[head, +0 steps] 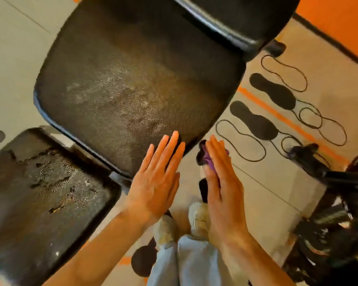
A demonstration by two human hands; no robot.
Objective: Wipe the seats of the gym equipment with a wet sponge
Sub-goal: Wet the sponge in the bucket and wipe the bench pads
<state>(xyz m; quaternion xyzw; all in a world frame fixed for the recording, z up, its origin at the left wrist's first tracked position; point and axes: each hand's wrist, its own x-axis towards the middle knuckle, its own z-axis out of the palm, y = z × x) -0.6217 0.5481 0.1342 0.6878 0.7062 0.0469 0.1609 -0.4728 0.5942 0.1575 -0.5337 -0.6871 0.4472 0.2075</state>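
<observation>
The large black seat pad (pixel 136 79) fills the upper middle of the view, its pebbled vinyl showing a pale, wet-looking sheen across the centre. All places below are given from this pad.

At its near right corner, just off the edge, the right hand (pixel 223 182) is held flat with the fingers straight and together. Pressed under the palm and thumb is a purple sponge (pixel 207 156) with a dark side; only its upper end shows past the fingertips. The left hand (pixel 155 178) is also flat and spread, holding nothing, its fingertips overlapping the pad's near edge. Whether they rest on the vinyl cannot be told.

Below and left of the pad lies a second black pad (pixel 43 193), its cover cracked and peeling in patches, glistening in places. Above the pad's far right edge sits the backrest cushion (pixel 236 21). To the pad's right, the floor (pixel 262 182) carries painted shoe-print markings.

The sponge looks soft, light and squashy. Being wet, it would likely drip and slip if pinched at one end. A flat palm across its back, thumb tucked along one side, should press it evenly. The seat vinyl looks firm and slick when wet, so long strokes ought to glide. The torn cover on the second pad may snag the sponge and shed flakes, calling for gentler pressure there.
</observation>
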